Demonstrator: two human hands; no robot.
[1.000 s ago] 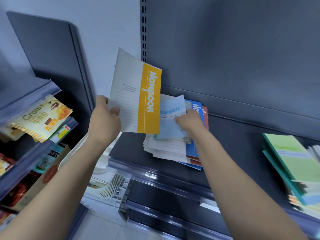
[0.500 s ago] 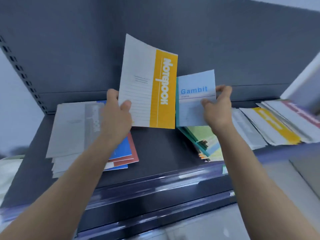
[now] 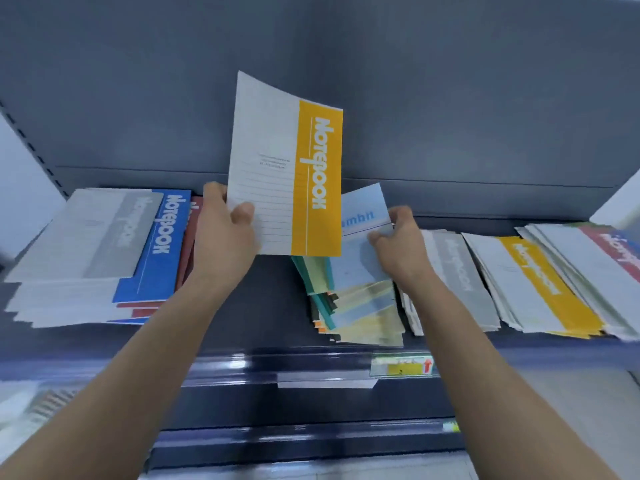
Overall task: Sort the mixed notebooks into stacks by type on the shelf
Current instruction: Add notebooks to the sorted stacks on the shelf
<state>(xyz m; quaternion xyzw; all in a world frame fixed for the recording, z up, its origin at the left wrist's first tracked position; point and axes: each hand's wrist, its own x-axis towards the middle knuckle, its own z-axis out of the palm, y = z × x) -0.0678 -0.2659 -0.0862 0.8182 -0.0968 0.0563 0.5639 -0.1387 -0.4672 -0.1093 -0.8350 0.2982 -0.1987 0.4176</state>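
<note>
The right hand (image 3: 398, 245) pinches the right edge of a small pale-blue notebook (image 3: 358, 239), thumb on the cover and fingers curled behind it. It holds the book tilted just over the stack of small pastel notebooks (image 3: 363, 317) at the centre of the frame, on the shelf (image 3: 270, 306). The book's lower edge looks close to the top of that stack, though I cannot tell whether it touches. The step in hand seems to be laying this one on its own kind. To do it well, I would bring the near edge down first, square the corners with the book below, and only then loosen the pinch. The stack is fanned out toward the lower edge of the frame, and a dropped book would likely slide toward the shelf lip. The left hand (image 3: 221, 233) grips the lower left corner of a large notebook with a yellow band (image 3: 287, 168), thumb across the front and fingers behind. It holds that book upright in the middle of the frame, where it hides part of the blue one; swinging it toward the left of the frame would give a clear sight of the landing. The larger book probably belongs on the yellow-banded stack (image 3: 540, 282) at the right of the frame, beside the grey-banded stack (image 3: 453, 268), not on the mixed pile (image 3: 90, 244) at the left. It should therefore wait until the right hand is free to help.
</note>
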